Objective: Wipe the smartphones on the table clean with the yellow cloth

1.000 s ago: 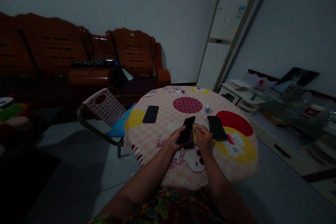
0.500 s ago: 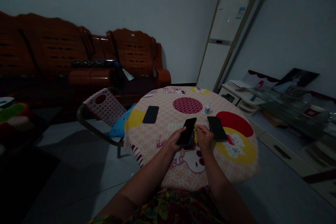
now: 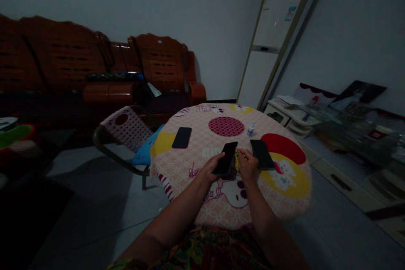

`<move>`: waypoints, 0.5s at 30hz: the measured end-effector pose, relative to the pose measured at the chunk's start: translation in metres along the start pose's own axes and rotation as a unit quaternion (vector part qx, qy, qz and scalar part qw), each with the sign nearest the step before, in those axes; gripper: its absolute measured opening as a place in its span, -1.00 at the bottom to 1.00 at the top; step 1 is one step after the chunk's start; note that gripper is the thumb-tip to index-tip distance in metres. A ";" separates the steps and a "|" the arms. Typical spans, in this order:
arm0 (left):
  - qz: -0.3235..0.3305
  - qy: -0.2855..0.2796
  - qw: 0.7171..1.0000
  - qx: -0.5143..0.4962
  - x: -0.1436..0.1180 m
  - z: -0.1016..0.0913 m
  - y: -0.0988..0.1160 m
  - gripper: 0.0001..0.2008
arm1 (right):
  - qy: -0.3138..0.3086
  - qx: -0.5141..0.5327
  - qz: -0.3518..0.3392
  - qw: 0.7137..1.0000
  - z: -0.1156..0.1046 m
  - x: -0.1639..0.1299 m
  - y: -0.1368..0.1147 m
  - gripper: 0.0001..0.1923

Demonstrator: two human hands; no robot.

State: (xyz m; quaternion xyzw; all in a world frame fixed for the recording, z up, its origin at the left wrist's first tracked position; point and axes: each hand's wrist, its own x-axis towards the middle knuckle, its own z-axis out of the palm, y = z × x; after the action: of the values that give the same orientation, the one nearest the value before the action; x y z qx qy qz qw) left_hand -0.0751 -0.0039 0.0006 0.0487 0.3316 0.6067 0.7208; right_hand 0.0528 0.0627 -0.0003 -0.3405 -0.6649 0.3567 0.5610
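Note:
A dark smartphone is held tilted above the table by my left hand, thumb along its near left edge. At the phone's right edge, my right hand is closed on a small yellow cloth, pressed against that side. Just right of my right hand, another dark phone lies on the tablecloth. Farther left lies a third phone, screen dark. A small white bottle with a blue label stands upright beyond my right hand.
The round table wears a patterned pink tablecloth. A woven chair with a blue cushion stands at its left. Behind are wooden sofas and a tall white air conditioner. A low cabinet with a glass top runs along the right.
Both hands stay almost in place around the phone. My right hand and the yellow cloth have shifted very slightly at the phone's right edge.

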 end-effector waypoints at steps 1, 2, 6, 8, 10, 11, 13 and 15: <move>-0.003 0.001 1.000 0.001 0.000 0.000 0.000 -0.77 | 0.000 0.001 0.002 1.000 0.000 0.000 0.000 -0.74; -0.004 0.002 1.000 0.001 0.000 0.000 0.000 -0.77 | -0.002 0.002 0.001 1.000 0.000 -0.001 0.000 -0.74; 0.015 0.018 1.000 -0.021 0.001 0.003 0.002 -0.78 | -0.022 0.016 -0.018 0.999 0.001 -0.005 -0.005 -0.77; 0.026 0.029 0.999 -0.030 0.000 0.005 0.003 -0.78 | -0.039 0.019 -0.028 0.999 0.002 -0.007 -0.008 -0.78; 0.032 0.040 0.998 -0.032 -0.001 0.006 0.004 -0.76 | -0.053 0.019 -0.037 0.998 0.002 -0.008 -0.010 -0.78; 0.035 0.046 0.998 -0.035 -0.001 0.006 0.005 -0.75 | -0.057 0.018 -0.041 0.997 0.002 -0.008 -0.011 -0.78; 0.041 0.059 0.996 -0.044 0.001 0.006 0.006 -0.74 | -0.062 0.014 -0.049 0.997 0.002 -0.009 -0.012 -0.79; 0.049 0.072 0.994 -0.068 0.003 0.006 0.007 -0.75 | -0.068 0.008 -0.057 0.996 0.003 -0.010 -0.013 -0.80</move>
State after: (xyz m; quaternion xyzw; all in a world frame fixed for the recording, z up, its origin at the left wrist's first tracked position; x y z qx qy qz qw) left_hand -0.0778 0.0028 0.0069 -0.0284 0.3377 0.6647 0.6659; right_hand 0.0502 0.0475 0.0054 -0.2727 -0.7170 0.3516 0.5366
